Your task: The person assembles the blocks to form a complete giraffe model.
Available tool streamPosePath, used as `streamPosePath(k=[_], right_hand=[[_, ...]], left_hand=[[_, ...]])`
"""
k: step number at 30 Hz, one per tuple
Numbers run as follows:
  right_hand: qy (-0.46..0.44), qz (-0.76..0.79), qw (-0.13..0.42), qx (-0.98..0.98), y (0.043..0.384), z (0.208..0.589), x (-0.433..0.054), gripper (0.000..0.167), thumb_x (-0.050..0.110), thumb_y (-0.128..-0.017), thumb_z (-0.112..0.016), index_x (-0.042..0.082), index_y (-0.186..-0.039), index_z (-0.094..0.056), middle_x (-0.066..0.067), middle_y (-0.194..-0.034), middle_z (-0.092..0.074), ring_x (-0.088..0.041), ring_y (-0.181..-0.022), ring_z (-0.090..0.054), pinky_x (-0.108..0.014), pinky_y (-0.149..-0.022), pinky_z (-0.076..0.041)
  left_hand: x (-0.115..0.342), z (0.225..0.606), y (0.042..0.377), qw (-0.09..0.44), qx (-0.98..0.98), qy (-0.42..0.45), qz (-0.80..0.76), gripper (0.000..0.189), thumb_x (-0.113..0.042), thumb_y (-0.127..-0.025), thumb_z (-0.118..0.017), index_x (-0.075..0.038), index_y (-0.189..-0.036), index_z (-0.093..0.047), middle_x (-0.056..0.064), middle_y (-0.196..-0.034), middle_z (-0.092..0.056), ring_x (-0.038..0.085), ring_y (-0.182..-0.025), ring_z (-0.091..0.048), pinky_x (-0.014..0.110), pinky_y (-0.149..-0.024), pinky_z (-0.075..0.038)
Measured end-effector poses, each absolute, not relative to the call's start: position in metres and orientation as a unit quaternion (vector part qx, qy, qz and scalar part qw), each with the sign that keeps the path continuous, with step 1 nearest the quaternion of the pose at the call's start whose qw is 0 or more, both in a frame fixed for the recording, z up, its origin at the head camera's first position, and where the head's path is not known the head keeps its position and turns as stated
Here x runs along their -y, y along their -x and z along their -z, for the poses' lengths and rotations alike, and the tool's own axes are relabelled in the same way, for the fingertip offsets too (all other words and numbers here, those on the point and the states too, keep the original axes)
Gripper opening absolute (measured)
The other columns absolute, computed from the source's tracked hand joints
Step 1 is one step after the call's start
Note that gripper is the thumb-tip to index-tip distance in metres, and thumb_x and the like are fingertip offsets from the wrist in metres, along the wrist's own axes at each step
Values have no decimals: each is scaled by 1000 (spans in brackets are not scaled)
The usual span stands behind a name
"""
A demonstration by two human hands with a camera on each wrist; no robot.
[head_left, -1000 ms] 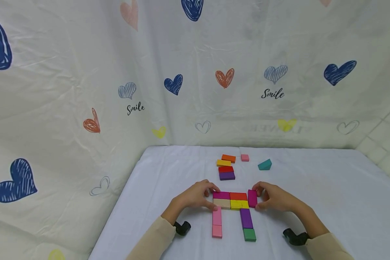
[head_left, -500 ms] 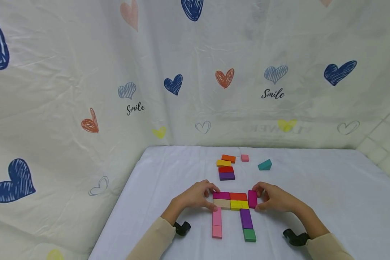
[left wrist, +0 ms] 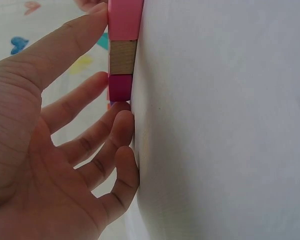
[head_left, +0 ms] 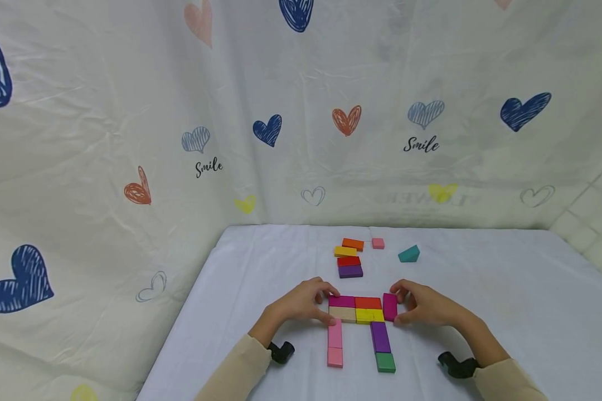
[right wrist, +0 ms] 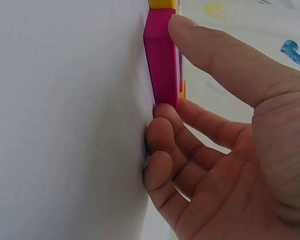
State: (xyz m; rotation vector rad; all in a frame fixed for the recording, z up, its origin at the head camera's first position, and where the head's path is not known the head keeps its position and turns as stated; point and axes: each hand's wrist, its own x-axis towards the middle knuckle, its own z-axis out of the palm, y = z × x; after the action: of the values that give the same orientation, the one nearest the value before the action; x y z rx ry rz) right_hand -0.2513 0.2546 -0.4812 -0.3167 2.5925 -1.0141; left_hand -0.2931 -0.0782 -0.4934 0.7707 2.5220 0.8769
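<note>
Flat coloured blocks lie together on the white cloth. My left hand (head_left: 301, 301) spans the left end, index fingertip at a magenta block (head_left: 342, 301) and thumb by the plain wood block (head_left: 342, 314) and a pink block (head_left: 334, 333). On the other side, my right hand (head_left: 426, 303) pinches a second magenta block (head_left: 389, 307) end to end between thumb and fingers. It stands lengthwise against the red block (head_left: 368, 303) and yellow block (head_left: 369, 316). Below run another pink block (head_left: 334, 357), a purple block (head_left: 379, 337) and a green block (head_left: 386, 362).
Farther back lie loose blocks: orange (head_left: 353, 244), amber (head_left: 345, 252), red (head_left: 348, 260), purple (head_left: 350, 272), a small pink one (head_left: 378, 243) and a teal wedge-like one (head_left: 408, 254). A curtain with printed hearts (head_left: 301, 139) hangs behind the table.
Both hands keep almost the same place on the blocks; the right hand and wrist shift only very slightly. The blocks stay where they were.
</note>
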Motion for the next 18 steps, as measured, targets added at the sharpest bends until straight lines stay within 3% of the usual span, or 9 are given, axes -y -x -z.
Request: streamPosePath(k=[11,18], right_hand=[[116,360,71,-923,266,477,-257,42,29,-92,-77,9,-124,-61,-4,-104,-63,-20,-94,-58,-24,-72,-54],[143,352,78,-922,298,471,-230,39,22,-94,-75,8,-127,-63,-9,-115,-67,-21,-100,-61,-32,-79,-59]], left_hand=[[77,494,294,179,-893,-278,-305,53,-40,-78,-89,-37,-125,-65,-12,-114,-59,6,-101,-55,21,-78,-53],[78,492,293,179,-893,-277,-306,53,-39,-78,-89,-35,-125,-66,-12,-113,-60,8,-101,-55,22,-77,-53]])
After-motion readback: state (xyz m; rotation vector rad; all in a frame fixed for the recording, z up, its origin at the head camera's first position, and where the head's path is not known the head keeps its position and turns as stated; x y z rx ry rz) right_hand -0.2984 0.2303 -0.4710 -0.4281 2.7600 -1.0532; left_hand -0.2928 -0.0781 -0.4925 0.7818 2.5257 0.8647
